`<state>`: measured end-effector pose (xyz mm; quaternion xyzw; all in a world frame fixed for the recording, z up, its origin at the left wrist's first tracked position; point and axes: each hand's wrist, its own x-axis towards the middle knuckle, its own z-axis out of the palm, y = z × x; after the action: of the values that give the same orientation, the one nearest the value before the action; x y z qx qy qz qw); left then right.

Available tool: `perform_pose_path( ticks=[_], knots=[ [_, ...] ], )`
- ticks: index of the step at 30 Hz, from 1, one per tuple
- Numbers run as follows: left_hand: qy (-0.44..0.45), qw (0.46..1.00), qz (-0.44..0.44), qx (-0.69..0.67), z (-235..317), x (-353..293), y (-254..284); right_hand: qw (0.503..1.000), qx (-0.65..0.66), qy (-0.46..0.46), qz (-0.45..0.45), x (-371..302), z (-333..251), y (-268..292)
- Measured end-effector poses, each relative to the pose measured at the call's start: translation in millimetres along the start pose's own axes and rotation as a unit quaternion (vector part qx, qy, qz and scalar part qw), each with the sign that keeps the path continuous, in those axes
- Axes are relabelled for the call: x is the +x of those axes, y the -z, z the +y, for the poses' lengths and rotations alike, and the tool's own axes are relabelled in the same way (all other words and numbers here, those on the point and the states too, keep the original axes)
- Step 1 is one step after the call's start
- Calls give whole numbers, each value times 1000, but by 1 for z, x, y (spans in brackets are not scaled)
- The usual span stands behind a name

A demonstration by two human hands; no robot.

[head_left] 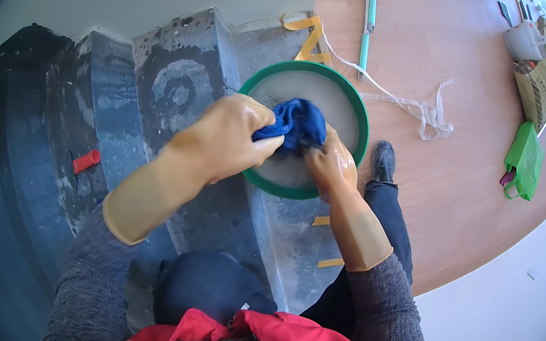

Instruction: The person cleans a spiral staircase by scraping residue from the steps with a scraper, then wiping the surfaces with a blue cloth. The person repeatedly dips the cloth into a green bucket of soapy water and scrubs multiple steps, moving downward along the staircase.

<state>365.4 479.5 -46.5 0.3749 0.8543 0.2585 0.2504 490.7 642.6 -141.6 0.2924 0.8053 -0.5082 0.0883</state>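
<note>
A wet-looking blue cloth [300, 122] is bunched and twisted between my two hands, above a round green-rimmed basin [362, 106] of cloudy grey water [278, 85]. My left hand [234, 138], in a tan rubber glove, is closed round the cloth's left end over the basin's left rim. On the other side my right hand [334, 164], gloved the same way and shiny with wet, grips the cloth's lower right part. The fingertips of the right hand are partly hidden. Beneath the basin is a grey stair step [291, 237].
Stained grey stairs [174, 78] descend to the left, with a red tube-shaped object [86, 161] on one. Yellow tape [313, 35] and white strips [429, 116] lie beyond the basin. On the wood-coloured floor are a pole [366, 36], a green bag [524, 162] and a white pot [524, 42].
</note>
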Motion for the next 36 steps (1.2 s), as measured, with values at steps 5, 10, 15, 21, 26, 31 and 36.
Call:
perform_pose_path(
  ticks=[5,10,15,21,26,31,36],
  knots=[
    [103,983,-26,148,-32,6,-72,983,-58,171,-17,10,17,-12],
    [64,990,-88,92,-29,22,-102,981,-126,109,-102,18,17,-22],
    [114,972,-183,89,-80,67,-149,968,-233,15,-88,20,16,-15],
    [78,951,-242,178,-102,77,-165,986,-166,24,26,17,17,-4],
    [73,973,-179,128,-29,50,-68,987,-48,-133,72,11,3,4],
    [-160,971,-53,170,37,5,36,960,68,-264,62,12,-1,5],
    [-143,987,-1,76,60,-15,60,969,102,-222,30,10,9,1]
  ],
)
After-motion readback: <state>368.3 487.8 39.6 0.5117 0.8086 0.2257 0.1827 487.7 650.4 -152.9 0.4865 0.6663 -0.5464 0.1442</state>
